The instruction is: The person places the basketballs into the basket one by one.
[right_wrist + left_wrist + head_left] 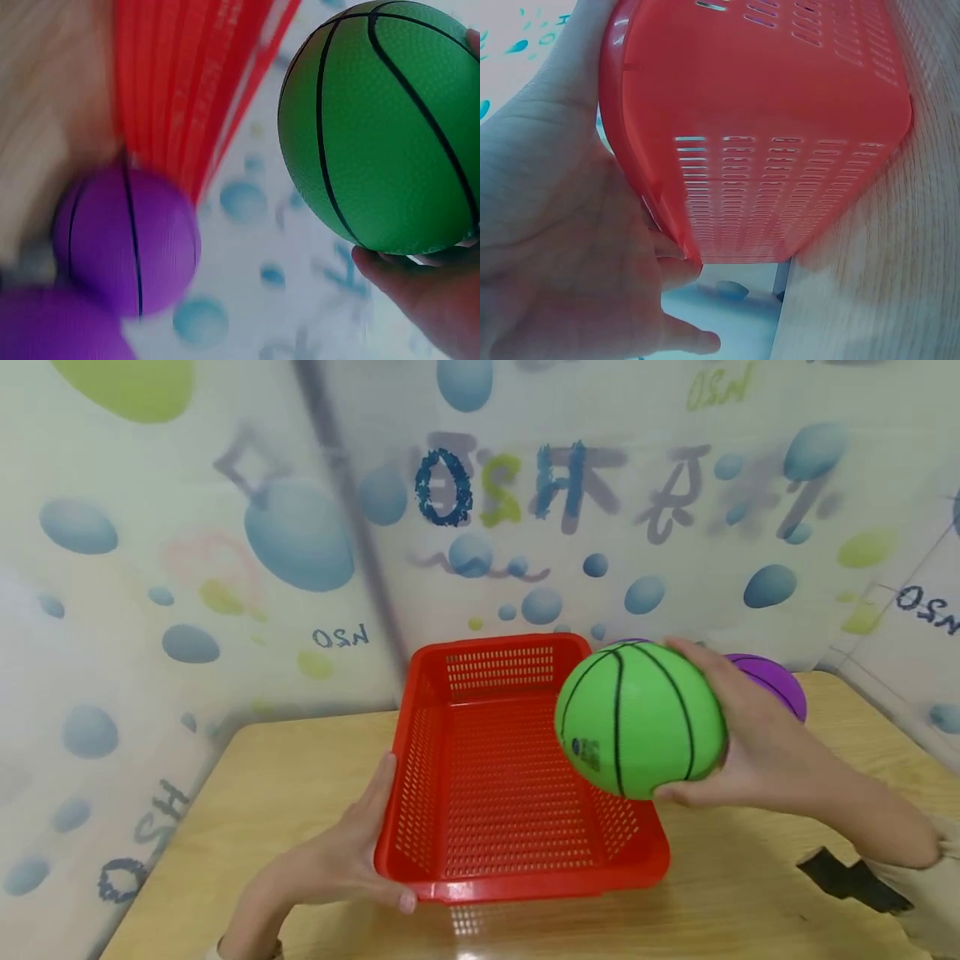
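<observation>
At the left, the person's left grip [348, 852] holds the near left corner of the basket [525, 887], thumb at the near rim, fingers along the left side. The basket rests upright on the counter [300, 793]. To its right, the green ball [637, 722] is held in the air, overlapping the basket's right side in the head view. The right grip [772, 752] is closed around the ball from its right side. Farther right and behind are purple balls [776, 687].

CAUTION: If the left grip slackens, pressure on the rim could shift the basket. If the green ball is lowered on its present line, it could strike the right rim and roll off. Uneven finger pressure could let it slip. Contact from the right forearm could set the purple balls rolling.

MARKINGS: Reversed "H2O" lettering [498, 489] repeats across the wall covering [247, 693]; the fainter reversed characters cannot be read. The green ball carries a small blue logo [576, 746] and a printed block, both too small to read
</observation>
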Available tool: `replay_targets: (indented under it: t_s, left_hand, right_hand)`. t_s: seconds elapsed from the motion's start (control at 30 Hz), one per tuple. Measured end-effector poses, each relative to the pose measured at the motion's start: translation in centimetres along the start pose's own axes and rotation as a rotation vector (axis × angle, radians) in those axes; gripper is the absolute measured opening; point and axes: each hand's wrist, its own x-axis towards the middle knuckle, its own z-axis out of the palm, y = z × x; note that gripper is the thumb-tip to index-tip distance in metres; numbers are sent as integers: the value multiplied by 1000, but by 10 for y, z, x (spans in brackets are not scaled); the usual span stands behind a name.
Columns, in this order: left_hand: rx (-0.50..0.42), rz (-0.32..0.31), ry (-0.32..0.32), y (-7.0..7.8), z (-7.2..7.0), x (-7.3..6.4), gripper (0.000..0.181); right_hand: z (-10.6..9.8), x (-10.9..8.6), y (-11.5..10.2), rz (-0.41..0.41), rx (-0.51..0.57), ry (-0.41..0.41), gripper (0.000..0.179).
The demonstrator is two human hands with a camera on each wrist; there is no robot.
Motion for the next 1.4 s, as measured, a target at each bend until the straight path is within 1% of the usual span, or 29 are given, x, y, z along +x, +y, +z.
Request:
replay_targets:
  t_s: [0.07, 0.13, 0.2, 0.3, 0.43, 0.53, 0.67, 0.77, 0.87, 0.97, 1.1, 1.2, 1.3, 1.4]
  left_hand:
    - [10, 4, 11, 0, 0, -1, 127]
    - [12, -6, 16, 1, 1, -2, 127]
    - [3, -29, 16, 2, 1, -2, 127]
    - [0, -54, 11, 3, 2, -2, 127]
    - [-13, -48, 4, 3, 4, 1, 127]
    - [-7, -33, 6, 3, 5, 1, 127]
    - [-2, -44, 7, 3, 4, 1, 126]
    - [-5, -71, 6, 3, 3, 1, 126]
    - [-5, -78, 7, 2, 2, 1, 126]
    - [-1, -74, 0, 2, 3, 2, 127]
    - [-6, -72, -1, 3, 4, 3, 129]
    - [-12, -73, -5, 3, 4, 4, 129]
    - [0, -52, 0, 2, 4, 5, 129]
    - [1, -46, 6, 1, 4, 3, 127]
  right_hand:
    - [14, 7, -7, -30, 70, -59, 118]
    - [29, 13, -13, -48, 112, -122, 114]
    - [43, 19, -16, -74, 137, -176, 112]
    - [60, 22, -18, -71, 132, -251, 109]
    - [74, 18, -15, -31, 116, -313, 106]
    - [79, 14, -12, -7, 112, -337, 104]
    - [83, 10, -11, 10, 105, -375, 103]
    - [86, 8, -10, 12, 76, -395, 104]
    - [89, 8, -9, 26, 45, -405, 105]
    - [90, 6, -7, 50, 42, -434, 107]
    - [91, 5, -6, 53, 52, -474, 108]
    - [92, 4, -5, 48, 26, -474, 109]
    - [94, 4, -5, 49, -9, -455, 111]
    - [97, 3, -6, 52, 10, -470, 115]
